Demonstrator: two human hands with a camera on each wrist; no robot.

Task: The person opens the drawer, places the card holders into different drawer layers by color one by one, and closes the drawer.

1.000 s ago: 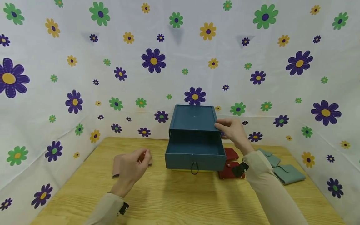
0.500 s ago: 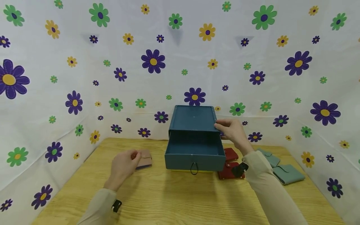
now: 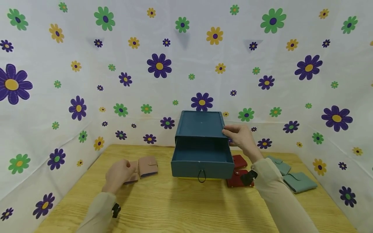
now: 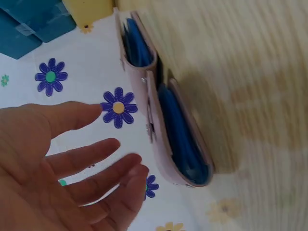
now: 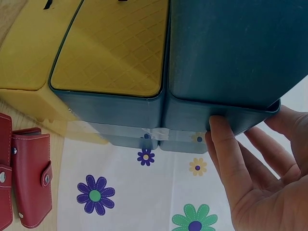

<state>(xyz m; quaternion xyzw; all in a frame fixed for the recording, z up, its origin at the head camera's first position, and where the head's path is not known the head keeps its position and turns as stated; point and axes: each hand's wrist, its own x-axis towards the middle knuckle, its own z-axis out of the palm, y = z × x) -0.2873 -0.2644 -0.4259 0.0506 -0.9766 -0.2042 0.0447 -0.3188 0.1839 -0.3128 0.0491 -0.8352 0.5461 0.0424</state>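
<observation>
A stacked drawer cabinet (image 3: 201, 123) has a dark blue top unit whose drawer (image 3: 202, 170), with a black loop pull, is pulled out toward me; its visible interior is bare. My right hand (image 3: 242, 137) holds the unit's upper right edge, fingertips against the side wall (image 5: 192, 115). On the left, two pink card wallets (image 3: 148, 166) (image 4: 180, 139) stand side by side, blue inner sleeves showing. My left hand (image 3: 118, 174) hovers beside the nearer-left wallet, partly covering it in the head view. In the left wrist view its fingers are spread and loosely bent, holding nothing.
Below the blue units are yellow drawers (image 5: 110, 48). Two red wallets (image 3: 237, 178) lie right of the cabinet, under my right forearm. Two pale green wallets (image 3: 300, 182) lie farther right. A flowered white cloth (image 3: 131, 97) hangs behind the wooden table (image 3: 175, 207).
My left hand has moved left and back from the pink wallets, uncovering the right one fully and part of the left one. My right hand stays on the cabinet.
</observation>
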